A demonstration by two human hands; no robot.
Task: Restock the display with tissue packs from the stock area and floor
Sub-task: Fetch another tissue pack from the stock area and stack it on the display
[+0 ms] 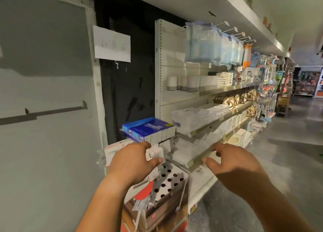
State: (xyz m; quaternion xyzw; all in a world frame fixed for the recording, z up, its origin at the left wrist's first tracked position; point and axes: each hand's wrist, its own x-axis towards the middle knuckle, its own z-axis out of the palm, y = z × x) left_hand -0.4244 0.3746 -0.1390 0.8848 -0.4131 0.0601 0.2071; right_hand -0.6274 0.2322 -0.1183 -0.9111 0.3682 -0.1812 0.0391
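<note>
Blue film-wrapped tissue pack [148,129] at shelf's [206,128] left end; likely light, soft, slippery, best gripped at both short ends. Left hand [132,163], right hand [232,165] spread, empty, just below.

Your shot's pretty dim overall, with warm light coming from above on the right and hitting the shelves [209,92] hardest, so the white goods there blow out a bit. The left wall [43,92] sits in grey shade. Your right hand [232,163] is half in shadow. Everything's soft with motion blur, the far aisle is mush, and straight lines bow near the edges.
</note>
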